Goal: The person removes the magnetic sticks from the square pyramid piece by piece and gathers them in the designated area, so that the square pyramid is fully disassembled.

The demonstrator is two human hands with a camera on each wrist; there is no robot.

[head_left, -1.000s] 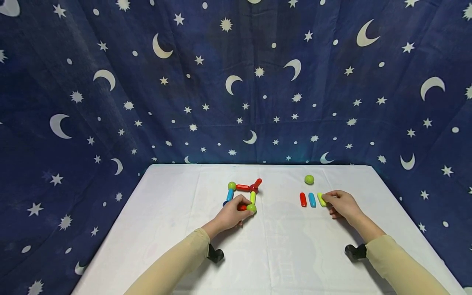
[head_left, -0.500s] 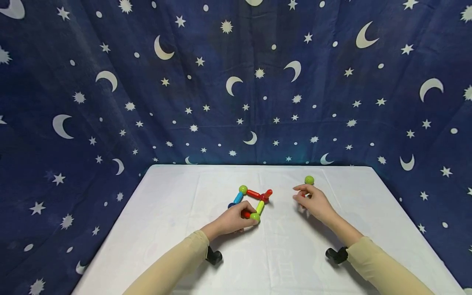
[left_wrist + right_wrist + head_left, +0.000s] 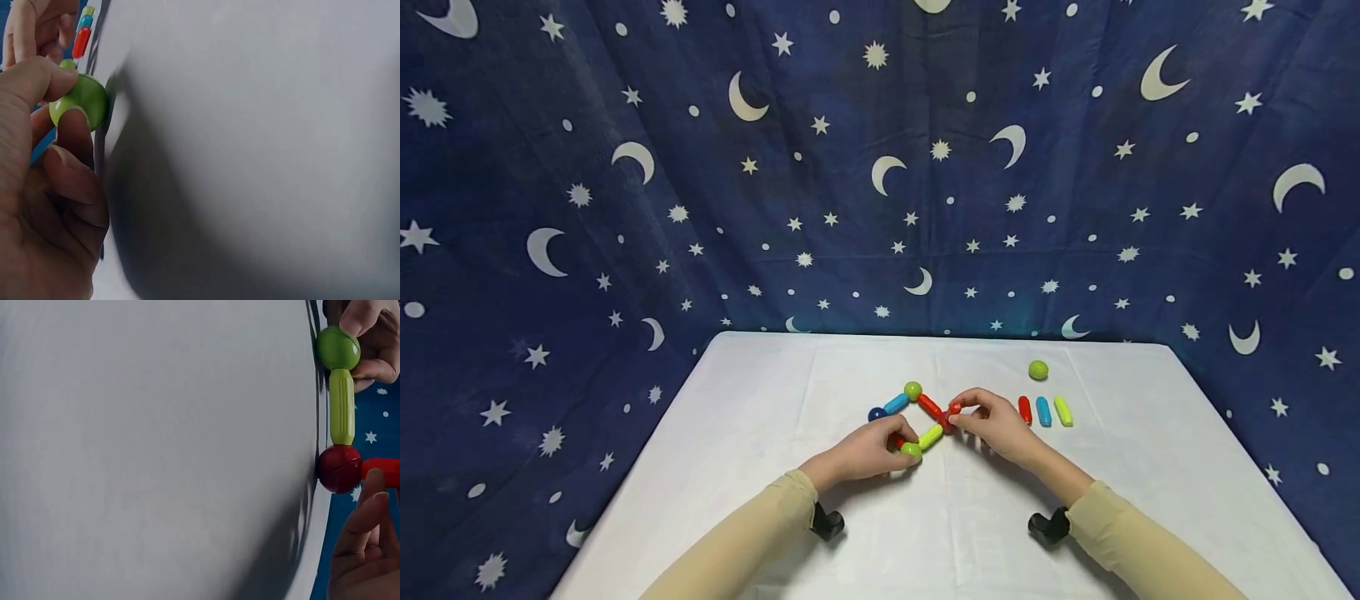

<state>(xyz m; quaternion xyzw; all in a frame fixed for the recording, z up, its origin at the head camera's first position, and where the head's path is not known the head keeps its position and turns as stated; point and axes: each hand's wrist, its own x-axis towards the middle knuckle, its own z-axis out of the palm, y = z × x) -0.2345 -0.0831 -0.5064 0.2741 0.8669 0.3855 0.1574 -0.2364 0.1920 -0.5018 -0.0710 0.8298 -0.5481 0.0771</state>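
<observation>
A closed frame of magnetic rods and balls lies on the table. My left hand (image 3: 868, 450) pinches its near green ball (image 3: 84, 103) between thumb and finger, partly covering a red rod beside it. A yellow-green rod (image 3: 342, 406) joins that ball to a dark red ball (image 3: 339, 469). From the red ball a short red rod (image 3: 382, 470) stands up, and my right hand (image 3: 1000, 427) holds it by the fingertips. A second red rod (image 3: 929, 406), a green ball (image 3: 913, 390), a blue rod (image 3: 896, 404) and a dark blue ball (image 3: 877, 413) form the far sides.
Right of my right hand lie a loose red rod (image 3: 1025, 410), a blue rod (image 3: 1043, 412) and a yellow-green rod (image 3: 1063, 411) in a row. Behind them sits a loose green ball (image 3: 1038, 370). A starry blue cloth (image 3: 880, 208) hangs beyond the white table (image 3: 760, 375).
My right hand has moved left from the loose rods to the upright red rod. The frame has turned and shifted, its red ball coming nearer and rightward, with my left hand still gripping it.
</observation>
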